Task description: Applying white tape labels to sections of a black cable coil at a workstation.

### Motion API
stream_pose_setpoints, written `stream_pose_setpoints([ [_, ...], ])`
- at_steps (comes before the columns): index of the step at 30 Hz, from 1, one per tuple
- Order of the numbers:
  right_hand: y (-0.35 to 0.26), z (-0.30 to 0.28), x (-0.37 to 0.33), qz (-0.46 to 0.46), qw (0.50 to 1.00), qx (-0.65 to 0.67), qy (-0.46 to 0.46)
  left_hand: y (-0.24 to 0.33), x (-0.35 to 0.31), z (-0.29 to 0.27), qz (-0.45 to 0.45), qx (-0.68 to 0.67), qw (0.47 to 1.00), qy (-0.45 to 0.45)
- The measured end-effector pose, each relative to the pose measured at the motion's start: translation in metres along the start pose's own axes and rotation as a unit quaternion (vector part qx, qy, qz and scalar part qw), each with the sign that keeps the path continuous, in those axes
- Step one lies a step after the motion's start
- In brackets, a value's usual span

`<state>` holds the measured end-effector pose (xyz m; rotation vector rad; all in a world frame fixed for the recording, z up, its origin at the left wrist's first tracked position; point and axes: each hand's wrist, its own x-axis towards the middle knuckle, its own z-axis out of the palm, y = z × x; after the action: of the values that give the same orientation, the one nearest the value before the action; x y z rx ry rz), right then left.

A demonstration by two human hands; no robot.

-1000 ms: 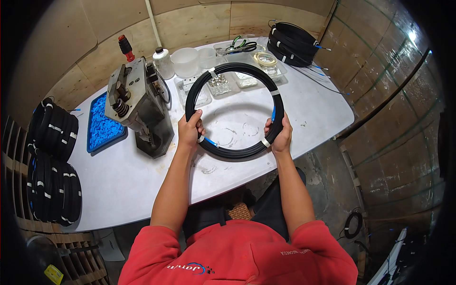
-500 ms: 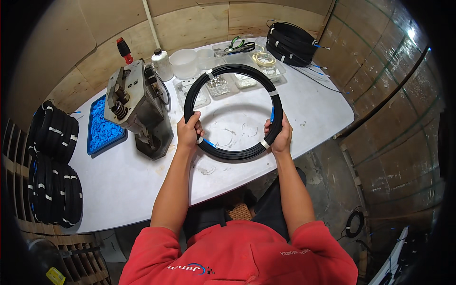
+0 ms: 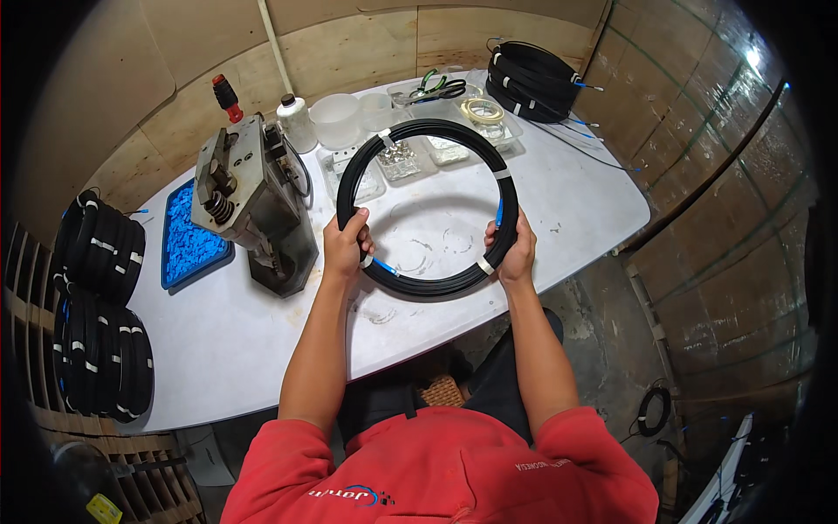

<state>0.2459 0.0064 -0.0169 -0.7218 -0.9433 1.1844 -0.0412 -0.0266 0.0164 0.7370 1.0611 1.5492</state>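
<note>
A round coil of black cable [image 3: 428,285] is held up over the near part of the white table, bound with several white tape bands. Blue connector ends [image 3: 384,267] show on its inner side, one at the lower left and one at the right. My left hand [image 3: 347,243] is wrapped round the coil's left side, thumb on top. On the opposite side my right hand [image 3: 515,248] grips it, with fingers curled inside the ring. The table's surface is visible through the ring.
A metal press [image 3: 257,201] stands left on the table [image 3: 218,367], beside a blue tray [image 3: 175,285] of small blue parts. Clear boxes [image 3: 349,183], tubs [image 3: 336,120] and scissors [image 3: 441,92] lie behind the ring. More cable coils stand far right [image 3: 532,83] and left [image 3: 100,358].
Almost nothing differs. Both hands keep their hold on the cable coil, which has shifted only very slightly in view.
</note>
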Motion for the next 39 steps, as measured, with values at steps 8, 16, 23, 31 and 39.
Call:
stream_pose_setpoints([
  [8,-0.0041,0.0021,-0.0012,0.002,1.0,0.018,-0.005,0.0034,-0.0023,0.0009,0.014,0.025,1.0,-0.003],
  [16,-0.0023,0.0014,-0.0015,0.001,1.0,0.005,-0.008,0.0011,-0.0002,-0.0017,0.011,0.01,1.0,-0.003],
  [23,-0.0026,0.0015,-0.0018,-0.012,1.0,0.001,-0.007,0.0025,-0.0015,0.0007,0.007,0.021,1.0,0.001],
  [31,-0.0018,-0.0018,-0.0026,-0.044,0.999,-0.018,-0.02,0.0003,0.0001,-0.0012,0.0,0.014,1.0,0.005],
  [39,-0.0032,-0.0018,-0.0028,-0.042,0.998,-0.045,-0.011,-0.0036,0.0023,-0.0029,-0.002,0.01,1.0,0.002],
])
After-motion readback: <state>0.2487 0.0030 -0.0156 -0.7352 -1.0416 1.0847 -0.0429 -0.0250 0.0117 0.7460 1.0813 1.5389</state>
